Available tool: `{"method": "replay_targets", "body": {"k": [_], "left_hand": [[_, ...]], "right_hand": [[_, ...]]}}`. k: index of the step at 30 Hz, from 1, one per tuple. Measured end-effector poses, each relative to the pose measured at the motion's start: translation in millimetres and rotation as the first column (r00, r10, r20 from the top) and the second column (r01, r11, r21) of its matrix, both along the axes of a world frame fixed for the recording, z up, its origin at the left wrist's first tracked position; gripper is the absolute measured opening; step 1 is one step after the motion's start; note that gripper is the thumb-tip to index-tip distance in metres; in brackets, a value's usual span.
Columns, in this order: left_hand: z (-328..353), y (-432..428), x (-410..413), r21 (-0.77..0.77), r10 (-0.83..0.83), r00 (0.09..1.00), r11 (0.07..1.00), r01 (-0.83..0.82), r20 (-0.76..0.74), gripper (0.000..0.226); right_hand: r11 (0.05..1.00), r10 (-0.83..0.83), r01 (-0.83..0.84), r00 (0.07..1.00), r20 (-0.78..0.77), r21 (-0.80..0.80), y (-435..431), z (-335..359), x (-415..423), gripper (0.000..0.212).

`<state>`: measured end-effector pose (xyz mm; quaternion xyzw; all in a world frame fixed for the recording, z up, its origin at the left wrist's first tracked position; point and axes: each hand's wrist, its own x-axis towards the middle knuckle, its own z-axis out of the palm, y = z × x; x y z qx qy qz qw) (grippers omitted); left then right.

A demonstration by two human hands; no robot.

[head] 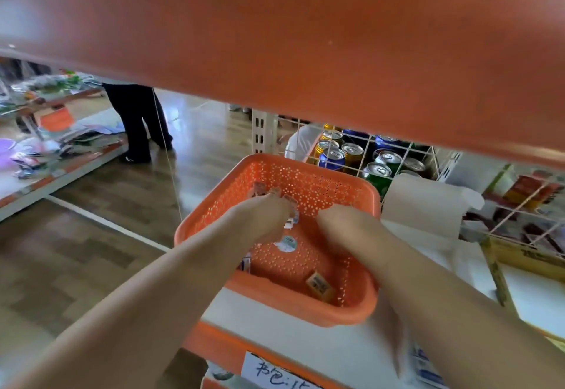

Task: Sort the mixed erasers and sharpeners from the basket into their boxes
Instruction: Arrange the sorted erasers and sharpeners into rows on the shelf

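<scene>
1. Left grip [266, 218] — fingers curled round several small wrapped pieces [275, 192], held over the far left part of the orange basket [305, 174].
2. Right grip [342, 226] is down inside the basket near its right wall, fingers curled under; I cannot tell whether it holds anything.
3. On the basket floor: a round white piece [286, 243] at the middle, a small yellow box [319, 286] toward the near right corner, and a white-and-blue piece [245, 263] against the left wall.
4. The basket stands on a white shelf [305, 352] — at its front edge.
</scene>
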<state>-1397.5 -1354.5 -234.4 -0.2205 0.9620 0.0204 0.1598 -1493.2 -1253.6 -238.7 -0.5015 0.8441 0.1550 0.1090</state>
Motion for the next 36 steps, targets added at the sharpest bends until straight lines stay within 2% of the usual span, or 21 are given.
{"method": "replay_targets", "body": {"k": [4,6,8,11,14,17,19,21,24,28,31,34,36], "left_hand": [[-10,-8,-5,0.039,-0.028,1.000,0.999,0.028,0.003,0.043],[-14,-9,-6,0.087,-0.037,0.998,0.996,0.032,0.058,0.038],[-13,-7,-4,0.122,-0.033,0.999,0.992,0.028,0.041,0.034],[1,-5,4,0.206,0.024,0.976,0.978,0.022,-0.216,0.037],[18,3,16,0.356,0.120,0.882,0.933,0.057,-0.455,0.049],[33,27,25,0.387,0.138,0.798,0.913,0.127,-0.586,0.045],[40,47,28,0.439,0.168,0.734,0.878,0.192,-0.658,0.032],[43,68,26,0.487,0.209,0.676,0.836,0.251,-0.707,0.031],[39,105,17,0.533,0.239,0.638,0.784,0.318,-0.732,0.032],[29,161,-5,0.586,0.224,0.646,0.692,0.422,-0.729,0.034],[21,213,-30,0.545,0.135,0.670,0.707,0.450,-0.730,0.046],[11,264,-55,0.657,0.191,0.739,0.632,0.411,-0.646,0.033],[7,302,-71,0.708,0.226,0.750,0.570,0.416,-0.622,0.019]], "right_hand": [[1.000,0.018,-0.018,1.000,0.021,-0.019,-3,-9,-4,0.020],[0.997,0.046,-0.045,0.999,0.015,-0.061,-3,-9,-2,0.017],[0.991,0.040,-0.037,0.999,0.019,-0.125,0,-2,2,0.019],[0.942,0.009,0.034,0.992,0.124,-0.335,13,16,5,0.013],[0.812,-0.001,0.152,0.966,0.259,-0.564,43,31,8,0.004],[0.694,-0.044,0.279,0.936,0.349,-0.663,81,43,10,0.007],[0.634,-0.056,0.327,0.923,0.380,-0.701,107,49,9,0.008],[0.582,-0.060,0.364,0.911,0.407,-0.728,134,52,7,0.015],[0.523,-0.064,0.422,0.886,0.460,-0.740,174,53,2,0.029],[0.423,-0.073,0.505,0.846,0.528,-0.752,232,43,-10,0.022],[0.360,-0.102,0.551,0.825,0.556,-0.753,289,32,-27,0.022],[0.349,-0.155,0.562,0.824,0.545,-0.750,346,27,-42,0.018],[0.333,-0.219,0.596,0.802,0.555,-0.730,387,21,-53,0.016]]}}
